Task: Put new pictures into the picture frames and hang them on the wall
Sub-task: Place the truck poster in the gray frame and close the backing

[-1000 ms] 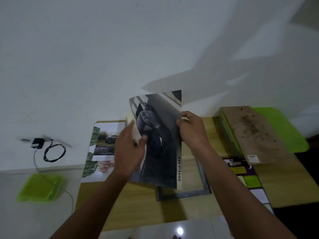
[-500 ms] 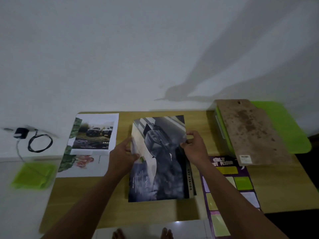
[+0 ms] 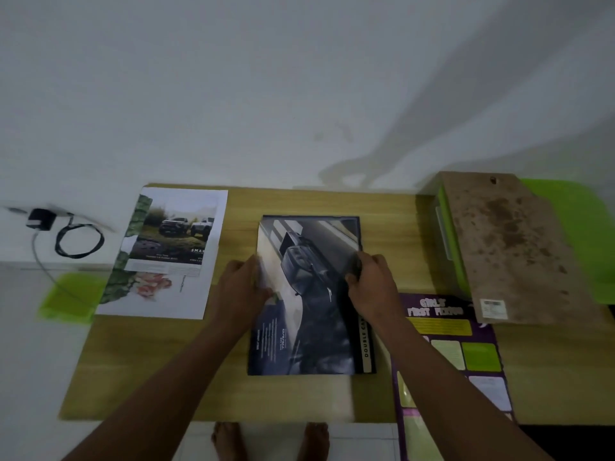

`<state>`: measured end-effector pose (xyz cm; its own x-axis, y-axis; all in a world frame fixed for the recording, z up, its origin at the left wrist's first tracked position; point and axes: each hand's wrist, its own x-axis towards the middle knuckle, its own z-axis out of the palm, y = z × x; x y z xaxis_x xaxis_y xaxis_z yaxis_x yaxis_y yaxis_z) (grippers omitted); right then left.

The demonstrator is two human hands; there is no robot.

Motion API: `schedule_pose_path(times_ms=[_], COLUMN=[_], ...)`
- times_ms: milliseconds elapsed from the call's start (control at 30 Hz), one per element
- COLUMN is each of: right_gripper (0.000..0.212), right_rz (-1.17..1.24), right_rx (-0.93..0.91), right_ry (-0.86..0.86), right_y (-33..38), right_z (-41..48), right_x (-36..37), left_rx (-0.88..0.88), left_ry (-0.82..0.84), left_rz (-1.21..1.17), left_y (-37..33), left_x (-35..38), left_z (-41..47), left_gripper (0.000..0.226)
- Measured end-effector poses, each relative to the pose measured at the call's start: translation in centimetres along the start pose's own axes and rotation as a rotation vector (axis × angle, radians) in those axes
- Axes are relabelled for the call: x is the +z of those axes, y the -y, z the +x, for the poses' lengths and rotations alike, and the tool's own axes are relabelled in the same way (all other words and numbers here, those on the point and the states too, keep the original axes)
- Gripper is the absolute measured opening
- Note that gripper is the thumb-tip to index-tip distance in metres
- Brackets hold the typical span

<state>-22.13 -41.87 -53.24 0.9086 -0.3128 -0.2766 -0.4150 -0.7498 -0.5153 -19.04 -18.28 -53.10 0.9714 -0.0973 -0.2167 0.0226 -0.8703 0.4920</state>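
Presently, by size.
Wall point(image 3: 266, 94): white, crossed by shadows.
Table point(image 3: 149, 361): wood, set against the wall.
Board point(image 3: 509, 247): brown, stained, lying across a green box point(image 3: 565, 221) at the table's right end.
Poster point(image 3: 466, 361): purple, right front, overhanging the near edge.
Picture point(image 3: 309, 327): dark car print, flat at table centre, just left of the poster.
Prints point(image 3: 173, 254): overlapped sheets, table's left.
Left hand point(image 3: 241, 289): fingers pinching the Picture's left edge.
Right hand point(image 3: 374, 287): fingers curled on its right edge.
Charger point(image 3: 40, 219): black, far left, off the table.

I see a bare white wall point(image 3: 233, 78) beyond the grip, crossed by soft shadows. A wooden table point(image 3: 133, 361) lies beneath it, with pale floor point(image 3: 26, 377) far left.
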Motion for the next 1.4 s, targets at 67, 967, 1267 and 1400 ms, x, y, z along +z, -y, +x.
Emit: schedule_pose_path(times_ms=[67, 967, 1267, 1400], right_gripper=[0.046, 0.076, 0.091, 0.090], right_rz=[-0.101, -0.446, -0.420, -0.402], right_rx=[-0.099, -0.376, -0.416, -0.410], right_ry=[-0.011, 0.179, 0.282, 0.280], right_y=[-0.1, -2.7, -3.2, -3.1], right_z=[-0.4, 1.0, 0.8, 0.7], right_x=[-0.2, 0.5, 0.4, 0.5], left_rx=[0.099, 0.406, 0.408, 0.396], left_ry=[-0.009, 0.354, 0.313, 0.324], left_rz=[0.106, 0.547, 0.508, 0.487], left_y=[0.0, 1.0, 1.3, 1.0], left_x=[0.3, 2.9, 2.0, 1.7], left_z=[-0.2, 2.3, 2.1, 2.2], left_gripper=[0.064, 0.082, 0.080, 0.080])
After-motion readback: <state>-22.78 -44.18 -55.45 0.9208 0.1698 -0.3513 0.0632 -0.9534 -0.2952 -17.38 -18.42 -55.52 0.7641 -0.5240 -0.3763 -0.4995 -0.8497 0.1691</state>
